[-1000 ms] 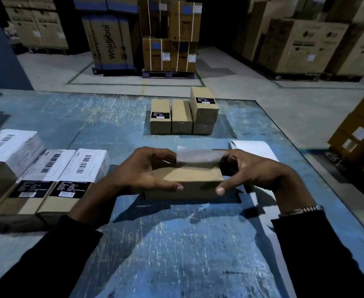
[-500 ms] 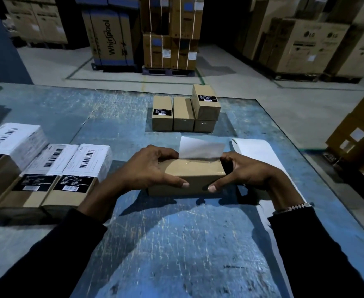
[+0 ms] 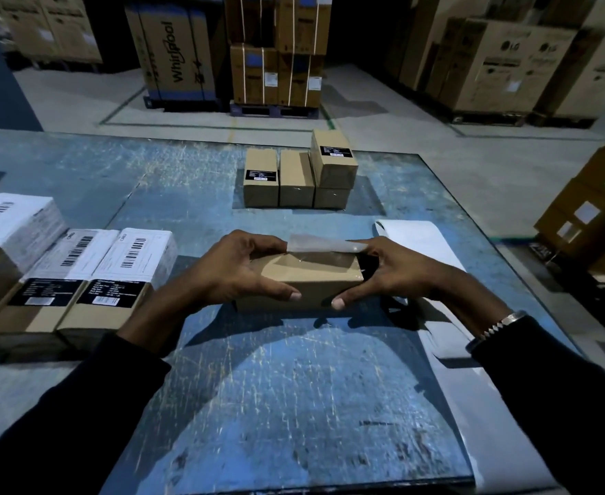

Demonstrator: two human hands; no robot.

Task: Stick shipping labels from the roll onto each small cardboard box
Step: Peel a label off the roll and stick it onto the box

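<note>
Cardboard box lies long side across the table, between the hands. Left hand and right hand each pinch an end of the label, raised over the far top edge, not yet pressed down.

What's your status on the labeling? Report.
Both hands, left and right, grip box. Label held at far edge, not pressed down. Nothing in the way.
</note>
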